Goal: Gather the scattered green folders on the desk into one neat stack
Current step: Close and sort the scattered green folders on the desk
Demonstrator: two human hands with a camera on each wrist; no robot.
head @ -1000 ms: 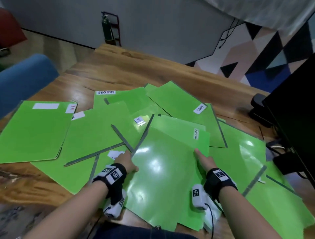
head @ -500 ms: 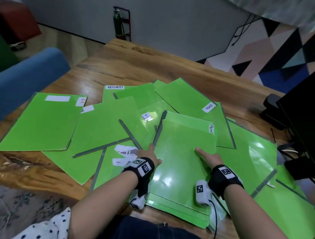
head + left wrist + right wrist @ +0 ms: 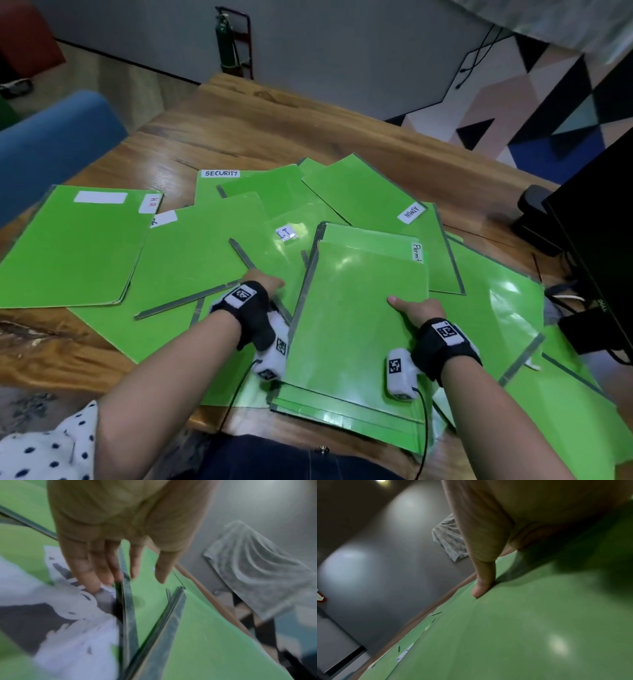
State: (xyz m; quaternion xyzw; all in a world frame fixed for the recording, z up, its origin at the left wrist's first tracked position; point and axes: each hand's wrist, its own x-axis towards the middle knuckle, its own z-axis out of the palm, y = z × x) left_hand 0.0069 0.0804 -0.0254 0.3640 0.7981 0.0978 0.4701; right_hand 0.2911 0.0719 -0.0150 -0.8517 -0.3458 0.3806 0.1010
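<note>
A small stack of green folders [image 3: 356, 308] lies at the desk's near edge; a lower one is labelled "Permit". My right hand [image 3: 416, 308] holds its right edge, thumb [image 3: 481, 586] pressed on the top cover, fingers hidden. My left hand [image 3: 265, 279] hangs just left of the stack over a grey spine; in the left wrist view its fingers [image 3: 96, 574] are straight and touch a white label. More green folders lie scattered: "HR" [image 3: 68, 246] far left, "SECURITY" [image 3: 239, 192] and "ADMIN" [image 3: 370, 198] behind, others to the right [image 3: 496, 308].
The wooden desk [image 3: 274, 120] extends behind the folders. A black monitor [image 3: 599, 240] with cables [image 3: 568, 308] stands at the right edge. A blue chair [image 3: 51, 144] is beyond the left side. My lap is against the near edge.
The stack has turned and squared up, its covers now lying nearly in line. My left hand has come off the stack's left edge and moved slightly left and forward.
</note>
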